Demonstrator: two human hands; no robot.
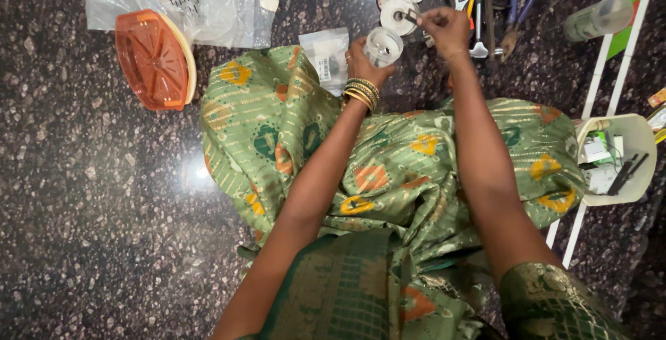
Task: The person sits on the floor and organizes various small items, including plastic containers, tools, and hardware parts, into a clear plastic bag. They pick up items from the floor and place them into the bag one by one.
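The left hand [365, 62] grips a small white cup-shaped part [383, 46], fingers wrapped round its side, its open end facing up; gold bangles [362, 92] sit at the wrist. Just beside it, up and to the right, the right hand [447, 29] pinches a small dark piece [411, 16] between fingertips closed tight on it — what the piece is, I cannot tell. Both hands hover over the dark speckled stone floor [90, 208], above the person's lap, which is covered in green patterned cloth [388, 166].

Room is tight at the top edge: white round parts [399, 14] lie just behind the hands, and a cluster of pliers and hand tools [479, 7] lies to their right. A small clear packet [326, 55] lies just left of the left hand. Further left, well apart, an orange plastic basket [154, 59] leans beside large clear plastic bags [180, 0]. At the right edge a cream tub [635, 132] holds small items, and a clear cylinder [598, 17] lies beside a striped white strip [603, 76]. The floor at lower left is open — the widest free space.
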